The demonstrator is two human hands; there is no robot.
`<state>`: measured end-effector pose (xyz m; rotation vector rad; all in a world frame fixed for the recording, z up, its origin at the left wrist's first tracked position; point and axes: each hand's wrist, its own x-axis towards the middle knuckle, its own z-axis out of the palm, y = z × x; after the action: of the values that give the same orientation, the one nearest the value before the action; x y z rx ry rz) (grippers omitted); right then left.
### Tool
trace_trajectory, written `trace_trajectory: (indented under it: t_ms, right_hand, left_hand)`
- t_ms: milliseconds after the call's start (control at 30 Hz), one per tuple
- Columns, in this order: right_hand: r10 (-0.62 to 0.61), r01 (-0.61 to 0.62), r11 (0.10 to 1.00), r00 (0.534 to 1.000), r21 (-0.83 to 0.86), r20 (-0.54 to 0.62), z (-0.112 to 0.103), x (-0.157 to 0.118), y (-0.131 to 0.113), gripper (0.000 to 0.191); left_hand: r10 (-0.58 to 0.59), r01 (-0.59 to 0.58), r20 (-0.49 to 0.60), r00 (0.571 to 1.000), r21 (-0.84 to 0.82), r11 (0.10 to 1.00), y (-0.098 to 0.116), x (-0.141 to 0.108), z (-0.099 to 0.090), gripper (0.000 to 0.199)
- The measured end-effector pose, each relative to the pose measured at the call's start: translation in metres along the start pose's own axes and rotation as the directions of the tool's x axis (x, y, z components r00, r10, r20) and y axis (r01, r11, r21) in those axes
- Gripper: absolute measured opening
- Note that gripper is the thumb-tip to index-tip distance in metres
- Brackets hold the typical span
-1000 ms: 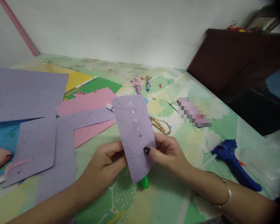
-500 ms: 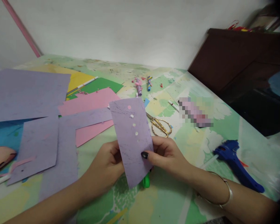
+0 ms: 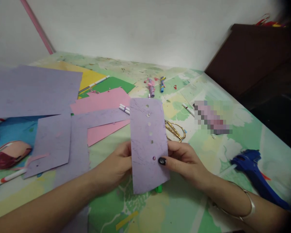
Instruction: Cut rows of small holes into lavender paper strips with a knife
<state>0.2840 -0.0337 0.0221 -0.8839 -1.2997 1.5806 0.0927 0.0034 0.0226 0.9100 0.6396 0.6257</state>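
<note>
A purple sheet of paper [image 3: 143, 129] stands nearly upright in front of me, with several small holes in a column down it. My right hand [image 3: 184, 161] pinches its right edge, the thumb with a dark nail on the front beside the lowest hole. At the left edge, my left hand [image 3: 118, 165] is closed on the paper, its fingertips hidden behind it. Below the sheet a bright green object [image 3: 158, 188] peeks out, mostly covered. Gold-handled scissors [image 3: 176, 131] lie just behind the right hand, their blades largely out of sight.
Purple paper sheets [image 3: 54, 145], pink paper [image 3: 104, 100] and green paper [image 3: 116, 84] spread over the left side. A blue glue gun [image 3: 249, 168] lies at the right. Two small decorated rolls [image 3: 151, 88] lie farther back, and markers [image 3: 124, 109] lie behind the sheet.
The held paper has straightened from a tilt and faces me more squarely. Its lowest hole now shows beside my right thumb. The whole view has shifted, so things sit farther right.
</note>
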Motion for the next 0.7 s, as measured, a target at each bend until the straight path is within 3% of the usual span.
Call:
trace_trajectory:
  t_ms: [467,700]
  right_hand:
    - [-0.044,0.044,0.999,0.999,0.004,0.024,0.001,-0.002,0.002,0.012]
    - [-0.024,0.023,0.999,1.0,0.041,0.005,0.002,-0.001,0.0,0.012]
  left_hand:
    - [0.011,-0.011,0.038,0.999,-0.006,1.0,-0.001,0.0,-0.006,0.013]
    - [0.13,-0.151,0.098,0.987,0.249,0.957,0.013,0.0,-0.002,0.006]
